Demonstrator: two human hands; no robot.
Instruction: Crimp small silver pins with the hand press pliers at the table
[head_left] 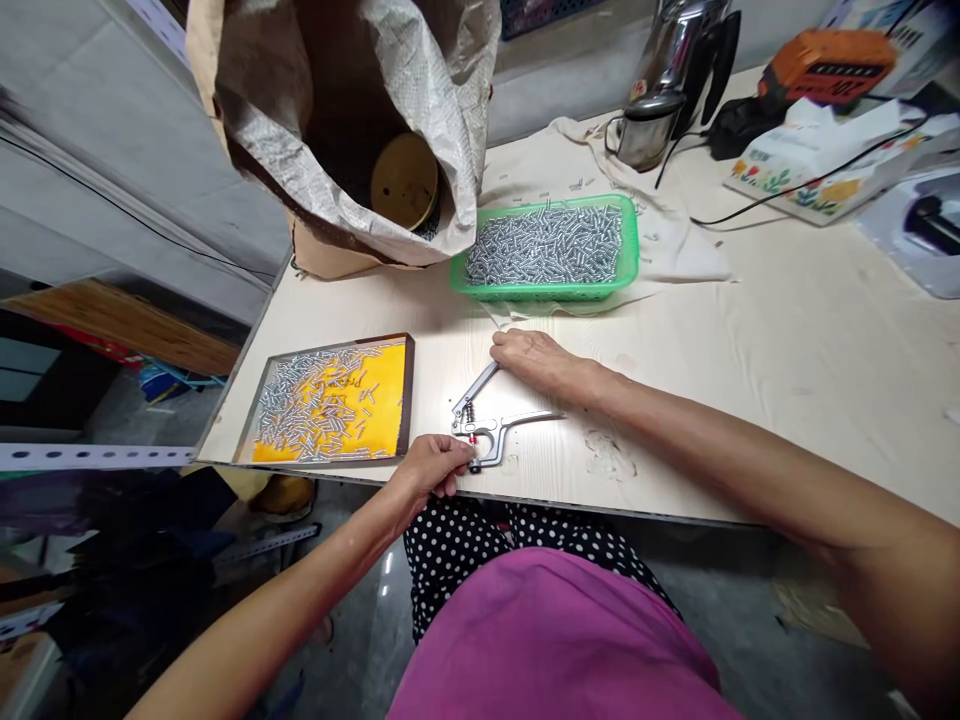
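Note:
Silver hand pliers [491, 440], of the snap-fastener kind, lie on the pale wooden table with their handles spread wide. My right hand [534, 355] is closed round the end of the upper handle. At the jaw, beside a small red part, my left hand [439, 464] pinches with thumb and fingers; whatever is between the fingertips is too small to make out. Left of the pliers is a shallow box [409, 395] with a yellow bottom, holding many small silvery metal pieces [300, 415] like short springs.
Behind the pliers stands a green basket [632, 245] full of similar pieces. A large woven sack [435, 110] with a round tin [405, 180] inside stands back left. A metal cup [643, 135], an orange case [829, 65] and a flowered tissue box [802, 185] are back right.

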